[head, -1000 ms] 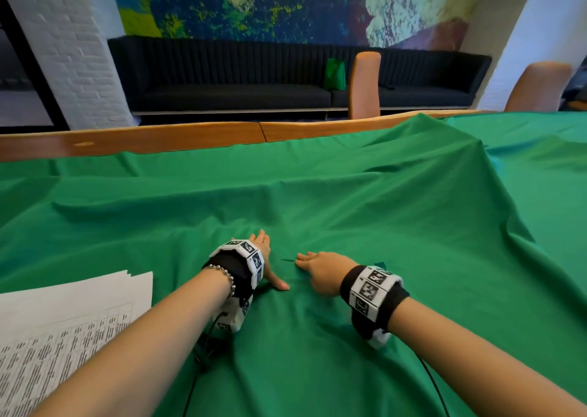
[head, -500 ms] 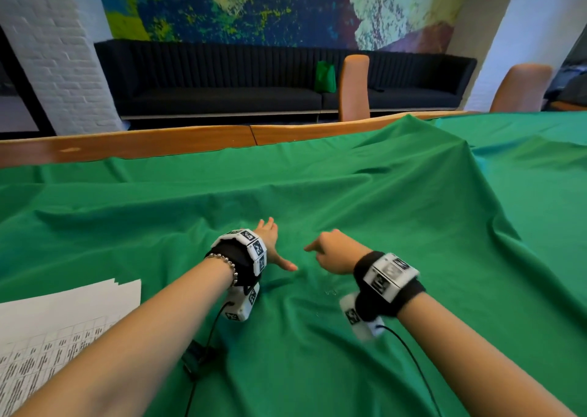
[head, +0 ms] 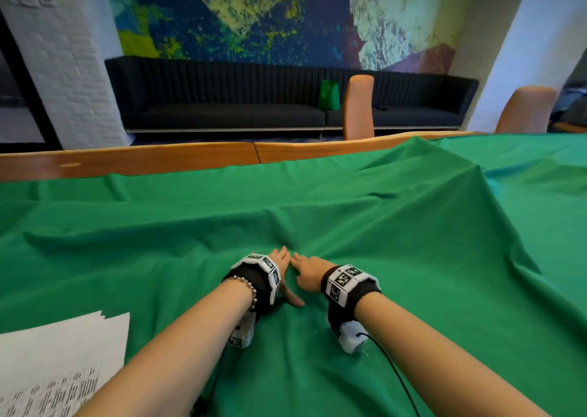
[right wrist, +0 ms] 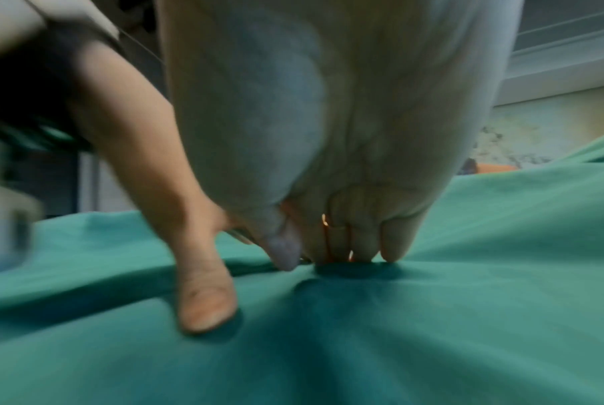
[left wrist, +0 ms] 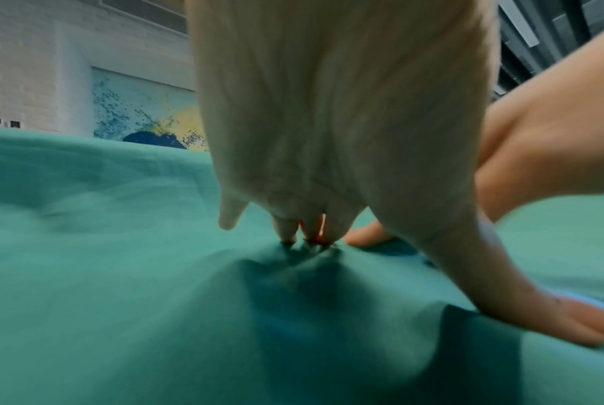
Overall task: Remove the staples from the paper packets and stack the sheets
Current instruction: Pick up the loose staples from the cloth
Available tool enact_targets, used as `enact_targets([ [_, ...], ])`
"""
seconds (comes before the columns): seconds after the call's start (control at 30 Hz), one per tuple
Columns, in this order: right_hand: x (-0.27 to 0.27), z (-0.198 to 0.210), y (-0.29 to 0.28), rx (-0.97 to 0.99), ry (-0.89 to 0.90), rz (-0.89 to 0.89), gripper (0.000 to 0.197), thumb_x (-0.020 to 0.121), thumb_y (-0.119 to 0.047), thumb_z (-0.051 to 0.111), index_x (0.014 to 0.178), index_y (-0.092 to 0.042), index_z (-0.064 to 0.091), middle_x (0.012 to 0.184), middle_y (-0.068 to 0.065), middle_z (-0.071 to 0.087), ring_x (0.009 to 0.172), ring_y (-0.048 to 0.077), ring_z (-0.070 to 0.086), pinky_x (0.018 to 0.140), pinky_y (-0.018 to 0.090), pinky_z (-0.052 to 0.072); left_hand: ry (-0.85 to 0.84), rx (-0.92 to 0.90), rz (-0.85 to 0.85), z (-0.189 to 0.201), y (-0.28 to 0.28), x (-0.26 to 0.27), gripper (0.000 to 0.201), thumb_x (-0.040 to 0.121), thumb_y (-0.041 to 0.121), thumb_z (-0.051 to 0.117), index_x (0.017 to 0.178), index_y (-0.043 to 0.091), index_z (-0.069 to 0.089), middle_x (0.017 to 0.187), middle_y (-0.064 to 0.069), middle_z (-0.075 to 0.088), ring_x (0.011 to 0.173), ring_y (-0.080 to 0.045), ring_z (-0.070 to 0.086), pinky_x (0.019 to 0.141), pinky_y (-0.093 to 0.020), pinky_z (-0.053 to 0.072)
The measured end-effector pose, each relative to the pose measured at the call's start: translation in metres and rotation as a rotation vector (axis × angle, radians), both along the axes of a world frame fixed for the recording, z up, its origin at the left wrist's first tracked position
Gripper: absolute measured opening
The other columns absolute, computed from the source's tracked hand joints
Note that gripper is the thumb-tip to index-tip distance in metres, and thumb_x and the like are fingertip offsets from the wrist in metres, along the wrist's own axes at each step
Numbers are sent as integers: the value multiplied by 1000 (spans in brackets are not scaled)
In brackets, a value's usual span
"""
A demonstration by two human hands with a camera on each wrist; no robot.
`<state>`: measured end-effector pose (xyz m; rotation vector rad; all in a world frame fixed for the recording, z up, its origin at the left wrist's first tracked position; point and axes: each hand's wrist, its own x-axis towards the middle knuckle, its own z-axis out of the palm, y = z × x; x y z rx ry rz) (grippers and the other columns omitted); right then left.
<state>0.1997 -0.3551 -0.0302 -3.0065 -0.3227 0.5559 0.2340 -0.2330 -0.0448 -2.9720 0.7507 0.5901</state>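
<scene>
Both hands (left hand (head: 281,266), right hand (head: 309,273)) are pressing flat, holding nothing, on the cloth (head: 381,242); sheets (head: 63,346) are lying stacked, likely finished

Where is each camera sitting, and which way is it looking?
Head: on the person's head, facing forward and down over the green cloth; shows both forearms, left hand, right hand, paper stack.
Left wrist: under the left wrist, looking along the palm to fingertips pressing the cloth.
Right wrist: same, along the right palm.
Shared: both wrist views show the left thumb.
</scene>
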Motion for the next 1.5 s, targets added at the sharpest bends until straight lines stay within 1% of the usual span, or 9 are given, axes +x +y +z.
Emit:
enact_targets([
  [0.27, -59, 14, -28, -79, 67, 78, 52, 95, -17, 42, 146, -6, 37, 154, 14, 33, 133, 37, 42, 111, 40, 33, 41, 68, -31, -1, 1, 6, 136, 64, 70, 71, 152, 4, -9, 160, -11, -14, 148, -28, -4, 121, -41, 8],
  [0.43, -57, 27, -34, -4, -8, -21, 39, 86, -9, 47, 119, -10, 66, 117, 21, 65, 111, 35, 60, 94, 36, 50, 32, 103, -34, -1, 2, 6, 139, 56, 77, 70, 153, 16, -9, 161, -4, -14, 149, -27, -4, 112, -66, 2],
  [0.63, 7, 26, -36, 6, -84, -76, 61, 91, 1, 40, 149, -15, 35, 145, 17, 46, 133, 29, 45, 108, 34, 37, -14, 131, -55, -3, 1, 4, 141, 52, 80, 69, 154, 13, -1, 162, -1, -9, 149, -27, -5, 108, -73, -2],
  [0.77, 25, 19, -29, -23, 8, -28, 62, 94, -2, 39, 153, -11, 21, 160, 12, 16, 141, 30, 33, 114, 34, 26, -10, 53, -81, 4, -8, 1, 142, 53, 76, 73, 153, 12, -4, 162, -2, -7, 149, -22, -5, 110, -67, -4],
  [0.83, 28, 15, -31, -41, 31, -32, 55, 93, -5, 40, 148, -9, 35, 155, 15, 31, 134, 34, 43, 110, 36, 34, 16, 16, -67, 5, -14, 2, 141, 54, 76, 73, 153, 14, -6, 162, -1, -6, 149, -21, -4, 112, -67, -3],
  [0.93, 32, 26, -40, 81, -139, -136, 36, 85, -7, 47, 113, -8, 70, 117, 23, 65, 105, 36, 63, 92, 38, 52, 41, 51, -54, 6, -17, 4, 137, 56, 77, 70, 154, 14, -2, 162, 0, -7, 149, -20, -3, 111, -69, 0],
  [1.03, 35, 41, -51, 262, -257, -196, 35, 77, 0, 45, 89, -10, 77, 92, 19, 73, 88, 30, 70, 84, 37, 56, 18, 74, -64, 5, -17, 6, 139, 54, 79, 70, 154, 13, 0, 162, -1, -6, 149, -22, 0, 111, -69, -2],
  [1.23, 20, 27, -43, -43, 10, -70, 48, 94, -11, 41, 140, -16, 51, 140, 15, 52, 128, 31, 50, 106, 33, 39, 17, 69, -61, 1, -16, 7, 142, 50, 83, 68, 154, 18, -4, 162, 1, -10, 149, -21, -3, 109, -71, 0],
  [1.5, 6, 55, -48, 11, -18, -56, 29, 84, -12, 58, 109, -14, 75, 110, 13, 71, 105, 28, 64, 91, 34, 52, -3, 73, -56, 9, -16, 4, 138, 52, 80, 70, 154, 13, 6, 162, 0, 2, 148, -23, 7, 111, -69, 6],
])
